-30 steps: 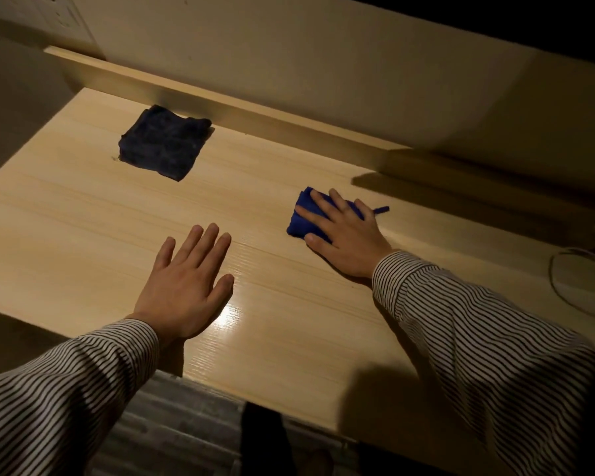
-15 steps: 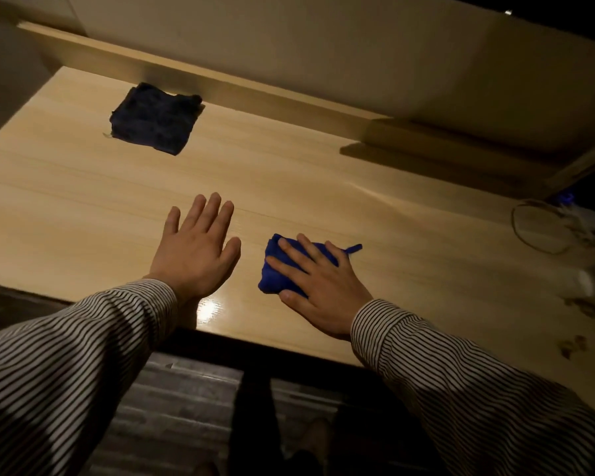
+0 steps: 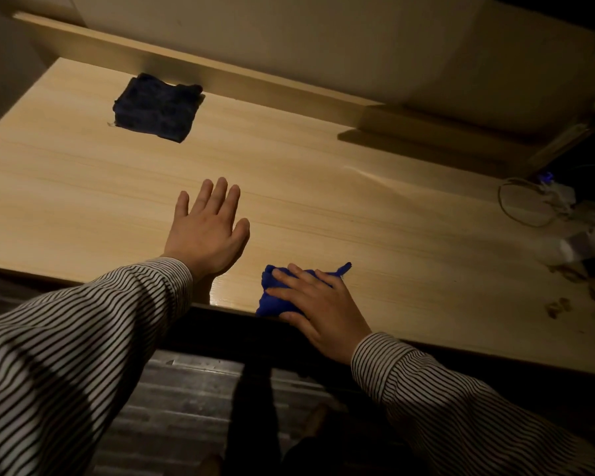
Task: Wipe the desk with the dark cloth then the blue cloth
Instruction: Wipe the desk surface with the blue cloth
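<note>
Right hand (image 3: pixel 320 312) presses crumpled blue cloth (image 3: pixel 271 301) on glossy woodgrain desk (image 3: pixel 358 207).

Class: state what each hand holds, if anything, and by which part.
Neither hand has a grip on anything. The right hand presses straight fingers on top of the blue cloth; the left hand lies flat on the desk.

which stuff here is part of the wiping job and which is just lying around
Job: desk, blue cloth under the right hand, dark cloth at the back left, left hand flat on the desk.
Lying about: white cable loop and small pale scraps at the desk's right end.
</note>
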Tool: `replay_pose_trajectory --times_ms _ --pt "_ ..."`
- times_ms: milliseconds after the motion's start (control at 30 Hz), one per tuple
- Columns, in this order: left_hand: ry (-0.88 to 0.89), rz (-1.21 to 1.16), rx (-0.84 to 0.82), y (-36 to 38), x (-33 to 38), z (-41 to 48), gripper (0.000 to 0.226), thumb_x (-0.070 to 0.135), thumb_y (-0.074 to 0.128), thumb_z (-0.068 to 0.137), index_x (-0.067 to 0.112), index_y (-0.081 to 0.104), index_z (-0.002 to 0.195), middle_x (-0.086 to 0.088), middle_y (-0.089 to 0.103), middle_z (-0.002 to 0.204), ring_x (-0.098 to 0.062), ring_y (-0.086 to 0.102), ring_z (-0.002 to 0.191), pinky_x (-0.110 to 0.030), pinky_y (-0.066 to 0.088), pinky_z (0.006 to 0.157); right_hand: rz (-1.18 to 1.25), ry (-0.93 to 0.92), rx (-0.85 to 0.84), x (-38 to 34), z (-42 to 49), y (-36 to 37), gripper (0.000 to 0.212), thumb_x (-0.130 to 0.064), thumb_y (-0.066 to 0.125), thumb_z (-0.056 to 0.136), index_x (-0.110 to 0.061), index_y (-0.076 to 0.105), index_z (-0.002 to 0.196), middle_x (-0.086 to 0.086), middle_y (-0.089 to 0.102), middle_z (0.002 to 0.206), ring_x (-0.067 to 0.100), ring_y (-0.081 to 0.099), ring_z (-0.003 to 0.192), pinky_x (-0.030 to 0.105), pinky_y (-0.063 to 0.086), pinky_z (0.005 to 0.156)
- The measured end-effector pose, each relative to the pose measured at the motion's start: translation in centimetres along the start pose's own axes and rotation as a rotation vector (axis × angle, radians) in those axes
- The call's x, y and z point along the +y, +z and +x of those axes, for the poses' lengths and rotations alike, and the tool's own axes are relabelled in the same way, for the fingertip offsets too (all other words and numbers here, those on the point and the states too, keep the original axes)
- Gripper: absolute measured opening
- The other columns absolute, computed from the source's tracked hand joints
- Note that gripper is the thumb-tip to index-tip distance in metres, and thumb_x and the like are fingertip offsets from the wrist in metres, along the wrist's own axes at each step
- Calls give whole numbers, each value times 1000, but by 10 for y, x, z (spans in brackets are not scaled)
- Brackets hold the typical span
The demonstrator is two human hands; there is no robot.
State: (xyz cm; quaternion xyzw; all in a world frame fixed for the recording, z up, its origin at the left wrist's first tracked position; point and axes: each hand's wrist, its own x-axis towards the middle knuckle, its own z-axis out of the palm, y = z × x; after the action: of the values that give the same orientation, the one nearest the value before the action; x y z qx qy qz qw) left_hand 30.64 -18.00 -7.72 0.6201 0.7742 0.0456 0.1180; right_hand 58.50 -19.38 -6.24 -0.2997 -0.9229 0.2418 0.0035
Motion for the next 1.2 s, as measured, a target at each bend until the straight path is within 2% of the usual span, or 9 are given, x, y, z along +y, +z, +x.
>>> replay_pose_trajectory --times_ms 133,200,267,433,600,733,833,967,1200 --pt "10 -4 -6 0 0 0 78 63 7 103 26 2 171 -1 -5 179 -22 -9 164 -57 -3 130 308 15 65 -2 -6 -15 39 -35 54 104 -29 60 142 -17 51 153 -4 34 147 27 23 119" --pt "12 -6 -5 0 0 1 77 63 9 104 26 2 171 -1 -5 179 -21 -9 164 -57 -4 130 410 6 111 4 -1 -36 38 -33 55 103 -25 63 139 -21 53 146 -8 42 139 18 28 116" --pt "6 -3 1 1 0 1 76 62 10 104 26 2 171 -1 -5 179 -21 -9 164 -56 -4 130 417 22 195 21 15 -62 38 -30 55 102 -25 62 139 -19 55 143 -4 49 134 19 34 113" --pt "-6 7 13 2 0 0 75 61 13 105 27 2 171 1 -6 179 -19 -11 164 -56 -4 131 255 168 318 97 91 -124 38 -28 50 108 -24 53 145 -6 57 141 3 48 122 30 37 103" --pt "-11 16 28 4 -2 1 74 62 15 106 29 2 171 3 -6 179 -18 -11 164 -55 -3 131 -84 194 294 182 171 -156 40 -38 46 108 -23 52 145 8 61 137 29 55 124 47 37 104" --pt "-22 44 22 5 -3 2 74 62 15 106 30 1 171 4 -7 179 -17 -11 164 -55 -2 131 -190 265 37 217 201 -151 51 -59 29 106 -48 28 155 1 41 160 34 43 139 56 33 105" --pt "-32 49 12 4 -2 1 74 62 15 106 30 1 171 4 -7 179 -17 -12 164 -54 -1 131 -161 269 -2 224 202 -145 56 -73 19 99 -61 12 153 -4 25 169 33 35 146 60 30 108" --pt "-45 62 -12 2 1 2 74 63 12 105 31 -2 171 5 -10 179 -15 -15 163 -54 -2 131 -211 232 -38 222 193 -142 60 -79 11 95 -63 5 153 -11 7 173 29 16 156 70 15 114" --pt "-48 58 -24 -2 3 2 76 64 10 104 31 -1 171 5 -10 178 -16 -14 164 -54 -2 131 -240 148 3 198 152 -114 57 -73 13 100 -60 8 156 -15 0 174 16 -2 159 62 0 121"
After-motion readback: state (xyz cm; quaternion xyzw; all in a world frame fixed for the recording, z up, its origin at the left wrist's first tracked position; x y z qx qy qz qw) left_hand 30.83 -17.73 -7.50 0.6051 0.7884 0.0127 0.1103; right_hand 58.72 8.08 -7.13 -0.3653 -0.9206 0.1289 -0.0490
